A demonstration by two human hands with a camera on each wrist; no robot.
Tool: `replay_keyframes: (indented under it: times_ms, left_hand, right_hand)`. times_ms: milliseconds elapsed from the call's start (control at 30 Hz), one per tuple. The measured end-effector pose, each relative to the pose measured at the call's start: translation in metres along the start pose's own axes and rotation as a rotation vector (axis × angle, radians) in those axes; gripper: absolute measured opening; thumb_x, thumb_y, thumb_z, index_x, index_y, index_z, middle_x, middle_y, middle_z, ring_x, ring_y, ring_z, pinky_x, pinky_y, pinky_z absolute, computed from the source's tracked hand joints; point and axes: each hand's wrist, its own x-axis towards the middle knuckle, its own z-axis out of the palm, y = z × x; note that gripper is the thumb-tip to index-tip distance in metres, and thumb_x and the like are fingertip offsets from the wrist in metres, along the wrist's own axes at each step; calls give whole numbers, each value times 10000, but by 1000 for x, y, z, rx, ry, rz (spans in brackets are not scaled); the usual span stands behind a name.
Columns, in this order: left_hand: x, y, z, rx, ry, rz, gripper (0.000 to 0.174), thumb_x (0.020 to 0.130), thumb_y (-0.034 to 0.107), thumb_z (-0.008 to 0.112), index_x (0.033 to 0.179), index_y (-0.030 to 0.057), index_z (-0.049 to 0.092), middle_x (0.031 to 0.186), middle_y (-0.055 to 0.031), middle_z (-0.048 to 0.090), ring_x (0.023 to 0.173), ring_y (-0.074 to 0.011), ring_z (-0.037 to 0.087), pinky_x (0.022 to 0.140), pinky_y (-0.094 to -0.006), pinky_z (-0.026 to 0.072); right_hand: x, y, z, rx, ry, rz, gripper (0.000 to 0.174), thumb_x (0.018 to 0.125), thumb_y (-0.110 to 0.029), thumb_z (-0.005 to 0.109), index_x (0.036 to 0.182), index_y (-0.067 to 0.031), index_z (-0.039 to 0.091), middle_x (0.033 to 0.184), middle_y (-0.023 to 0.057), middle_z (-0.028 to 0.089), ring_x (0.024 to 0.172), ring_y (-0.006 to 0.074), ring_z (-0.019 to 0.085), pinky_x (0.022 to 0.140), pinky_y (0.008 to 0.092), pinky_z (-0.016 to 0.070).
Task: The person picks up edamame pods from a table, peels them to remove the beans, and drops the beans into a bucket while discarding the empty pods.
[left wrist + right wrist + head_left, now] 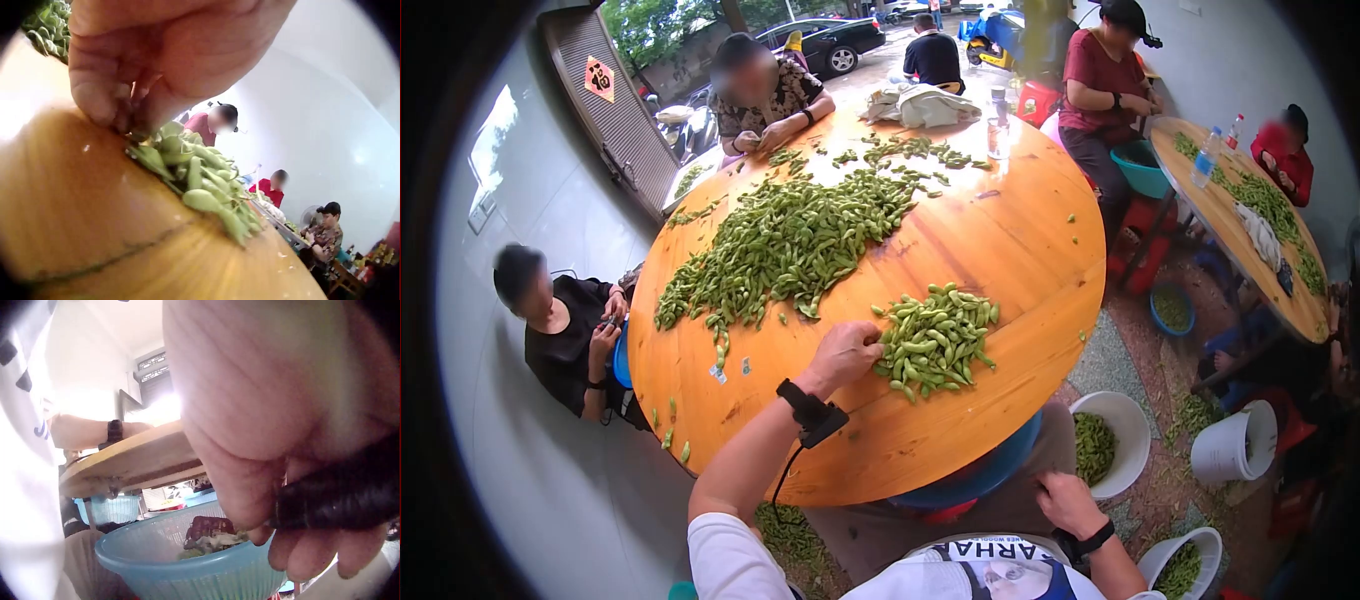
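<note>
In the head view my left hand (845,355) is at the left edge of a small heap of green soybean pods (937,343) on the round wooden table (1000,235). Seen from the left wrist, its thumb and fingers pinch at a pod (142,133) on the near side of the heap. My right hand (1072,503) is low over my lap, beside the table edge. The right wrist view shows its fingers (312,553) curled around a black object (344,487), most of it hidden, above a blue basket (181,572). I cannot tell what the black object is.
A bigger pod heap (800,235) covers the table's far left. Two people sit around this table, one at its far side (760,95). White buckets (1135,440) stand on the floor at the right. A bottle (998,125) and a white cloth (920,105) lie toward the back.
</note>
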Motion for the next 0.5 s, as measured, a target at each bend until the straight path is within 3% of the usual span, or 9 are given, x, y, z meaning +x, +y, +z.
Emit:
replay_keyframes:
  times_ms: [33,167,267,500]
  left_hand:
    - [2,5,-9,74,-68,21,239,858,174,654,974,-29,702,749,-134,690,648,-213,662,627,-345,526]
    - [40,-9,-29,25,53,-27,230,881,157,604,980,-19,715,726,-73,685,552,-130,640,524,-276,526]
    - [79,-23,-31,235,295,-11,230,837,211,624,927,14,702,902,-190,707,853,-387,680,776,-453,539]
    - [138,-28,-24,572,344,-207,349,848,349,728,918,17,645,889,-210,705,872,-376,697,754,-468,552]
  right_hand:
    - [1,1,-1,-1,3,-1,214,828,-129,566,973,1,655,912,250,668,882,434,644,794,506,522]
    - [3,12,0,-33,-5,4,224,827,-129,562,994,-4,644,916,249,667,878,442,643,785,515,521]
    - [8,15,0,-21,3,19,221,827,-132,564,998,-16,642,914,246,667,869,444,644,771,521,522]
    - [9,24,2,26,9,107,185,824,-132,582,966,-29,639,905,233,670,853,449,643,757,522,525]
